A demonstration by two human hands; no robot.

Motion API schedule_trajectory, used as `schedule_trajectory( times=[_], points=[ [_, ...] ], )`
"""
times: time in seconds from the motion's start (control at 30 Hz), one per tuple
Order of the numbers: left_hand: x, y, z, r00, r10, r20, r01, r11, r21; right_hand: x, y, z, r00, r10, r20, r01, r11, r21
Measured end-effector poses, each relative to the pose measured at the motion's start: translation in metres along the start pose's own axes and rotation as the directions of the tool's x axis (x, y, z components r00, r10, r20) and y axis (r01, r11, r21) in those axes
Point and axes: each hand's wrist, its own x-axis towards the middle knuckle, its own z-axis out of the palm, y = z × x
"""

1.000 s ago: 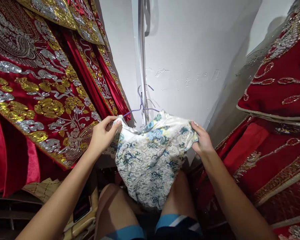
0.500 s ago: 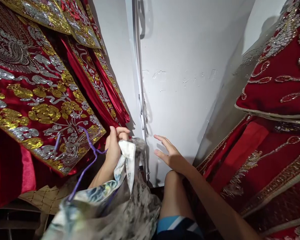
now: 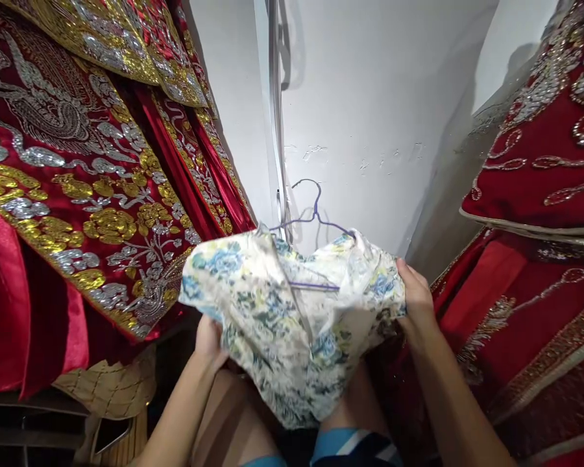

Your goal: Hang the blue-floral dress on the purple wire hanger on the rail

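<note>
A white shirt (image 3: 272,324) with a blue, yellow and green floral print is spread out between my hands, its collar facing up. Through its neck runs a purple wire hanger (image 3: 315,219); the hook sticks up above the collar and the lower bar shows inside the neckline. My right hand (image 3: 416,288) grips the right sleeve edge, some fingers tucked behind the cloth. At the left, my left hand (image 3: 210,338) holds the shirt from below the other sleeve, with most of its fingers hidden by fabric. The shirt's lower part hangs over my knees.
Red garments (image 3: 109,224) with gold and silver embroidery hang at the left. Beaded red garments (image 3: 530,175) hang close on the right. Ahead are a white wall (image 3: 360,97) and an upright metal pole (image 3: 271,117). A beige quilted bag (image 3: 109,389) lies low on the left.
The shirt has swung from a bunched shape at the left to spread out in the middle, hanger hook upright. My right hand, empty and open before, now grips a sleeve; my left hand moved lower.
</note>
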Motion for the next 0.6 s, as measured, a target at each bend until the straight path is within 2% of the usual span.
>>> schedule_trajectory(
  times=[0.13, 0.2, 0.3, 0.37, 0.43, 0.47, 0.53, 0.57, 0.6],
  points=[
    [-0.020, -0.035, -0.010, 0.974, -0.105, -0.202, 0.067, 0.980, -0.189, 0.007, 0.000, 0.028, 0.998, -0.020, 0.065, 0.021, 1.000, -0.009],
    [-0.029, -0.055, -0.009, 0.954, -0.124, -0.275, 0.085, 0.985, -0.150, 0.000, 0.003, 0.033, 0.992, 0.008, 0.125, -0.004, 0.999, -0.032],
    [-0.044, -0.076, -0.004, 0.960, -0.137, -0.246, 0.126, 0.990, -0.063, -0.013, 0.009, 0.020, 0.989, 0.061, 0.138, -0.054, 0.997, -0.056],
    [-0.054, -0.081, 0.002, 0.962, -0.193, -0.191, 0.177, 0.979, -0.098, -0.020, 0.015, 0.004, 0.998, 0.040, 0.051, -0.035, 0.994, -0.103],
    [-0.062, -0.080, 0.007, 0.954, -0.246, -0.170, 0.218, 0.961, -0.168, -0.029, 0.026, -0.010, 0.995, -0.052, -0.080, 0.036, 0.983, -0.181],
    [-0.066, -0.079, 0.009, 0.945, -0.271, -0.181, 0.236, 0.952, -0.197, -0.035, 0.033, -0.014, 0.979, -0.122, -0.162, 0.085, 0.971, -0.222],
    [-0.071, -0.076, 0.013, 0.909, -0.344, -0.233, 0.291, 0.927, -0.236, -0.055, 0.053, -0.014, 0.904, -0.263, -0.336, 0.160, 0.939, -0.304],
    [-0.073, -0.075, 0.015, 0.884, -0.389, -0.261, 0.326, 0.911, -0.252, -0.068, 0.064, -0.011, 0.862, -0.306, -0.404, 0.171, 0.926, -0.335],
    [-0.075, -0.074, 0.016, 0.858, -0.429, -0.281, 0.360, 0.894, -0.266, -0.083, 0.076, -0.005, 0.854, -0.303, -0.423, 0.146, 0.920, -0.364]
  ],
)
